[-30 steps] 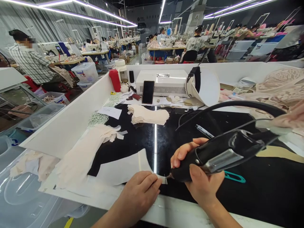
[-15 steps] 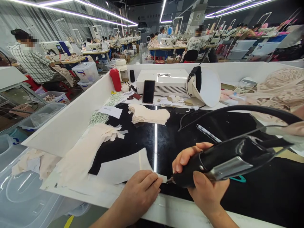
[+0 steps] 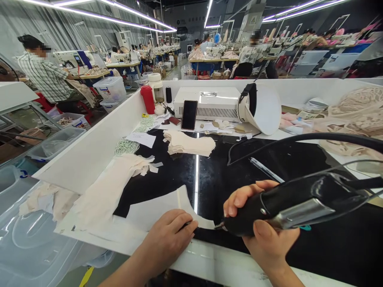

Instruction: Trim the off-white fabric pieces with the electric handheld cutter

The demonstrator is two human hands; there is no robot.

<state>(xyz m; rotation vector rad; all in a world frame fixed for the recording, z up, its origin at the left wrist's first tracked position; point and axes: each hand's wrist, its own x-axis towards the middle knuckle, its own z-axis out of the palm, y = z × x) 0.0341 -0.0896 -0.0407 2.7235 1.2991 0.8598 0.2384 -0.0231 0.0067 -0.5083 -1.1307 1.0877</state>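
My right hand (image 3: 263,227) is wrapped around a black hand-held cutting tool (image 3: 296,203) with a thick black cable (image 3: 329,137) running off to the right. The tool's tip touches the right corner of a pale fabric piece (image 3: 155,209) lying on the black glossy worktop (image 3: 239,175). My left hand (image 3: 166,243) lies flat on that fabric at the near edge, fingers pressed down beside the tip. A teal thread snip (image 3: 305,228) peeks out behind the tool.
A stack of cut cream pieces (image 3: 188,143) and loose cream fabric (image 3: 110,191) lie to the left. A phone (image 3: 189,114), white machine box (image 3: 209,103), red bottle (image 3: 148,99), white cone lamp (image 3: 263,107) and a pen (image 3: 265,169) stand farther back. Other workers sit at distant tables.
My right hand and the tool have shifted slightly right and down. My left hand slid a little left on the fabric. The view has drifted slightly.
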